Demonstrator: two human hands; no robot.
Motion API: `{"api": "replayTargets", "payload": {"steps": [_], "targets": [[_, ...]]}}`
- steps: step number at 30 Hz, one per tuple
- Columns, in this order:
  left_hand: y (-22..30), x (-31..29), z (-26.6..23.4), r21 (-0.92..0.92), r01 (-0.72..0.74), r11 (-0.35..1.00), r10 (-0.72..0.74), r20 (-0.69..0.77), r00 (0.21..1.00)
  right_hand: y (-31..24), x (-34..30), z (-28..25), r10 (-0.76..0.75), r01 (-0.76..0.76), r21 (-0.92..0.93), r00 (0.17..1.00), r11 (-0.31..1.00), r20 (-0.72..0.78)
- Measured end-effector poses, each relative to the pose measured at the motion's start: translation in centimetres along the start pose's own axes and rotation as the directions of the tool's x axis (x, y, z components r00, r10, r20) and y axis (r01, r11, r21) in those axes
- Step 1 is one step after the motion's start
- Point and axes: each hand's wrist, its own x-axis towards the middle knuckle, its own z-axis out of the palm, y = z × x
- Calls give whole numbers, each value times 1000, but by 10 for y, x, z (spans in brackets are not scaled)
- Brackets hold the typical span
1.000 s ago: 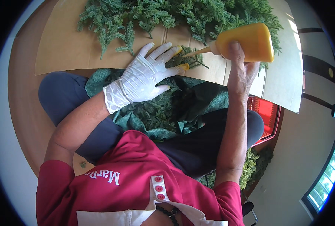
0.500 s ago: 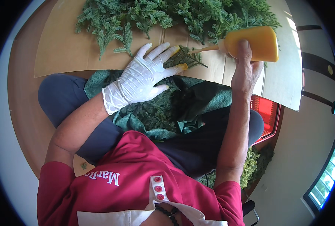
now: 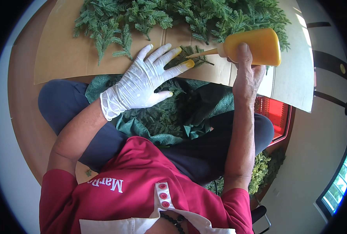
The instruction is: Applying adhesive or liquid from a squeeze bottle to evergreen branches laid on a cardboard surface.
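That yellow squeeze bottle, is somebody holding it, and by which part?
Yes. The bare right hand grips the yellow squeeze bottle round its body, nozzle aimed at a green sprig that the gloved left hand presses flat.

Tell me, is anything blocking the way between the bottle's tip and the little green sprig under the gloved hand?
Nothing visible does. The right hand holds the yellow squeeze bottle, its nozzle aimed at the green sprig on the cardboard sheet. The gloved left hand holds the sprig down, fingers spread clear of the nozzle.
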Motion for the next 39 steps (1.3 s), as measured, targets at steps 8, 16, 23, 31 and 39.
{"api": "replayTargets", "payload": {"steps": [8, 16, 23, 31, 39], "targets": [[2, 3, -4, 48, -10, 999, 10, 0, 1000, -10, -5, 0, -68, 65, -105, 997, 992, -27], [3, 2, -1, 54, 22, 998, -24, 35, 999, -6, -6, -14, -82, 63, -152, 989, 986, -122], [4, 3, 1, 40, 23, 999, -23, 6, 1000, -13, -11, -3, -81, 70, -120, 993, 990, -83], [3, 1, -1, 50, 5, 999, -3, -32, 999, -1, -8, -22, -72, 46, -149, 983, 988, -169], [0, 25, -11, -60, -135, 989, 130, -77, 988, -2, -11, -24, -39, 12, -173, 987, 985, -157]]}}
